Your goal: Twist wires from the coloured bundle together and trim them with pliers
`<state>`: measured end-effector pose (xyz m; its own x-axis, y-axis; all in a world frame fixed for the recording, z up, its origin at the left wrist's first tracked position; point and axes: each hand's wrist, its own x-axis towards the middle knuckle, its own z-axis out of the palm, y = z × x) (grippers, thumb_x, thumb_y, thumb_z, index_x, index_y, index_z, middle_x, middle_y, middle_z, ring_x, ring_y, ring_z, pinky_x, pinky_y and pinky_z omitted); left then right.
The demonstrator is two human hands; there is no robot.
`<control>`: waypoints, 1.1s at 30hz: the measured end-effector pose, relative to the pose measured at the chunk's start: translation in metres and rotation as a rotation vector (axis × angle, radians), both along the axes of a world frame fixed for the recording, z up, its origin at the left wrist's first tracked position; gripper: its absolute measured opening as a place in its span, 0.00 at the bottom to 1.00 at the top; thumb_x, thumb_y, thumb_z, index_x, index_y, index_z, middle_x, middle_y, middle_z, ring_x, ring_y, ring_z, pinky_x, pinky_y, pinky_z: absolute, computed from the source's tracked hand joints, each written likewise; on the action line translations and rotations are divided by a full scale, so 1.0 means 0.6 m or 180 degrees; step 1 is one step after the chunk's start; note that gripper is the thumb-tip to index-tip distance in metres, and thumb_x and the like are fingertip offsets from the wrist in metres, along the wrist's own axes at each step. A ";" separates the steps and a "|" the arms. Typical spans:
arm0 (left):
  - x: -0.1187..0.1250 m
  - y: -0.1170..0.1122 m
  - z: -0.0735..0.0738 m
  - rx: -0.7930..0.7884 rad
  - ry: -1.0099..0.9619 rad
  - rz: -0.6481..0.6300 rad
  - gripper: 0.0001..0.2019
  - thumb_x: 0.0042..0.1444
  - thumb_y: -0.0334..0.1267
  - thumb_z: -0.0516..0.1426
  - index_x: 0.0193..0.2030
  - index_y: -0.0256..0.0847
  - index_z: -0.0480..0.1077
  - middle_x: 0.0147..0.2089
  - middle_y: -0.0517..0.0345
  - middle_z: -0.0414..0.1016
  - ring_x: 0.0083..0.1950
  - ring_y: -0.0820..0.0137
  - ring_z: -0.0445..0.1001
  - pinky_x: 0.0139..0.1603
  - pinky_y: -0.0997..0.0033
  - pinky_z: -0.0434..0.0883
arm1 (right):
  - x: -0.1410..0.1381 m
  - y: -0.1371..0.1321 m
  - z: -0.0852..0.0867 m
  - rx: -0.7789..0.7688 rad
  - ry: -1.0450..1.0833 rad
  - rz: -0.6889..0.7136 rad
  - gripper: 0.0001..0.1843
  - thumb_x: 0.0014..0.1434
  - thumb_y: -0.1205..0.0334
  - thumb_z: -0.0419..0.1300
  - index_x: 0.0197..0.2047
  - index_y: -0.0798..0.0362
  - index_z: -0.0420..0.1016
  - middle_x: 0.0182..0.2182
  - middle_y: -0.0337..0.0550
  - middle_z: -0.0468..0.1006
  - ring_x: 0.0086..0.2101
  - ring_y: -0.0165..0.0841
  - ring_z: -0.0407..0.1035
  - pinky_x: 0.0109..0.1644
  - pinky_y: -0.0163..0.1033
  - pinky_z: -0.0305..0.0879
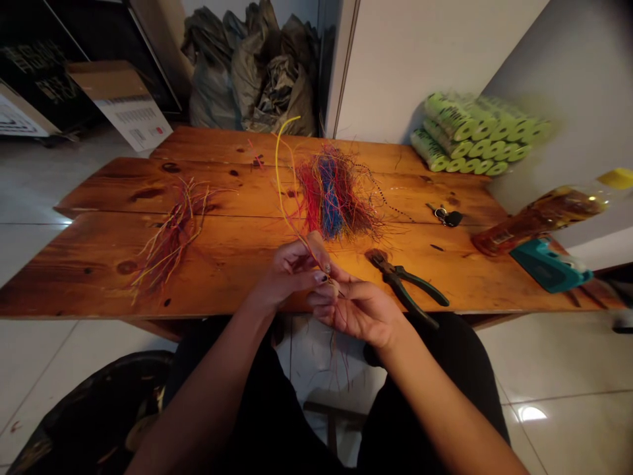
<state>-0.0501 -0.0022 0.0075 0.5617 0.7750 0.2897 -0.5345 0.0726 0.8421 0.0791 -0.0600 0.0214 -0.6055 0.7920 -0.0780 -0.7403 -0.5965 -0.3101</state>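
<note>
My left hand point(301, 267) is closed in a pinch on a wire point(279, 178) with a yellow length that arcs up over the table. Close against it, my right hand point(359, 303) pinches thin strands at the same wire's lower part. Fine loose strands point(341, 359) hang below my fingers, past the table edge. Beyond my hands lies a thick bundle of red, blue and brown wires point(330, 191). A smaller heap of yellow and red wires point(173, 237) rests on the left. Dark-handled pliers point(403, 280) lie to the right of my right hand.
On the wooden table point(247, 264), keys point(448, 216), a tilted-looking drink bottle point(539, 221) and a teal object point(551, 264) sit to the right. Green-wrapped rolls point(469, 135) are stacked at the back right. A black bin point(99, 402) stands at lower left; grey sacks point(252, 72) stand behind.
</note>
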 end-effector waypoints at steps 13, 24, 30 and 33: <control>0.006 0.013 0.001 -0.0186 0.0283 0.0663 0.12 0.44 0.39 0.63 0.38 0.45 0.75 0.34 0.58 0.78 0.38 0.70 0.74 0.42 0.71 0.68 | 0.023 0.009 0.012 0.0104 -0.0958 -0.0677 0.13 0.47 0.73 0.61 0.32 0.51 0.61 0.25 0.32 0.68 0.27 0.21 0.66 0.33 0.25 0.66; 0.009 0.014 0.012 -0.0602 -0.0090 0.0826 0.06 0.38 0.35 0.66 0.22 0.40 0.73 0.23 0.64 0.73 0.26 0.78 0.72 0.29 0.78 0.69 | 0.014 0.006 0.026 0.0810 -0.2084 -0.1430 0.11 0.47 0.71 0.64 0.34 0.53 0.68 0.25 0.33 0.74 0.27 0.21 0.69 0.36 0.27 0.65; 0.008 0.013 0.009 -0.0587 -0.0068 0.0837 0.05 0.39 0.35 0.65 0.24 0.41 0.74 0.25 0.63 0.75 0.27 0.77 0.72 0.30 0.80 0.69 | 0.018 0.005 0.030 0.1146 -0.2700 -0.1743 0.09 0.47 0.69 0.64 0.35 0.51 0.73 0.26 0.33 0.75 0.28 0.24 0.69 0.37 0.31 0.66; 0.008 0.013 0.009 -0.0502 -0.0041 0.0908 0.04 0.41 0.35 0.65 0.25 0.41 0.74 0.27 0.63 0.75 0.28 0.78 0.72 0.32 0.80 0.70 | 0.020 0.003 0.027 0.1210 -0.2650 -0.1639 0.09 0.50 0.67 0.63 0.37 0.50 0.74 0.28 0.35 0.76 0.30 0.24 0.70 0.40 0.32 0.66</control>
<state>-0.0452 0.0057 0.0127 0.3124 0.9365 0.1591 -0.5625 0.0474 0.8254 0.0912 -0.0580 0.0375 -0.0579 0.9983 -0.0072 -0.3439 -0.0267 -0.9386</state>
